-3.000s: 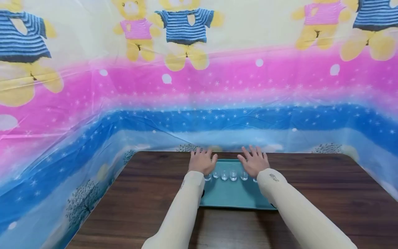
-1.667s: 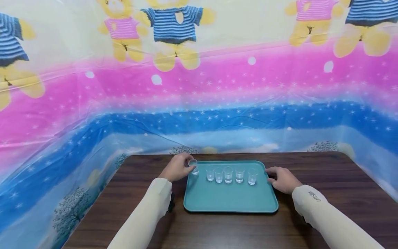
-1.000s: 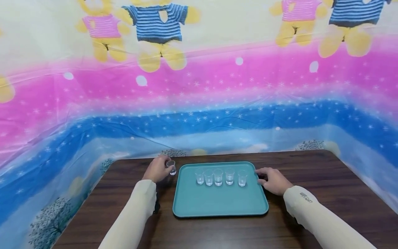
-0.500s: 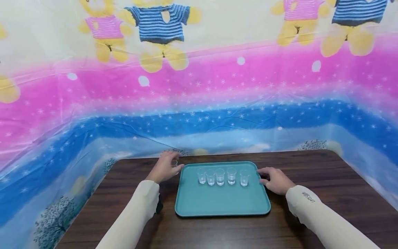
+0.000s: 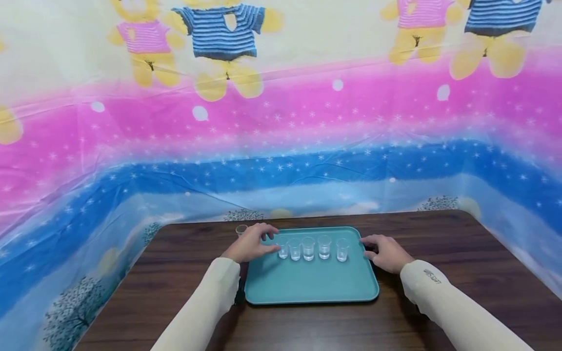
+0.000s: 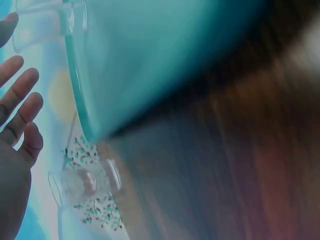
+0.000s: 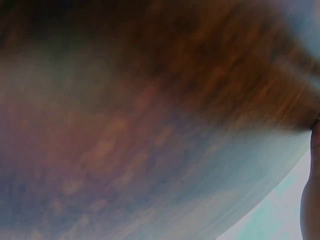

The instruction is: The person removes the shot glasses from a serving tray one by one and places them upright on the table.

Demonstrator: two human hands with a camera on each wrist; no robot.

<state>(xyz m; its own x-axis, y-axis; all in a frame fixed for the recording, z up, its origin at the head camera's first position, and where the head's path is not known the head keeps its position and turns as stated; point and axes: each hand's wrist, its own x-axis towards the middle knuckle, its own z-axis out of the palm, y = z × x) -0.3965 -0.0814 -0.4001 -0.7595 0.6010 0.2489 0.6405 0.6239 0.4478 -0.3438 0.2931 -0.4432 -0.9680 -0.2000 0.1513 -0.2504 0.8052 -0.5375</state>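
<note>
My left hand is over the left side of the teal tray, thumb and fingers spread apart beside the leftmost small clear glass of a row. In the left wrist view its fingers are extended, and a gap separates them from the glass on the tray. Behind that hand, one small glass stands upright on the table, partly hidden. My right hand grips the tray's right rim with thumb and fingers; the right wrist view is blurred and shows little of it.
More clear glasses stand upright along the tray, among them a middle one and the rightmost one. The dark wooden table extends around the tray. A patterned curtain hangs behind the table's far edge.
From above the tray, my hands parted to its sides. My left hand carried a glass off the tray onto the table, let it go, then moved right to the row. My right hand stayed at the rim.
</note>
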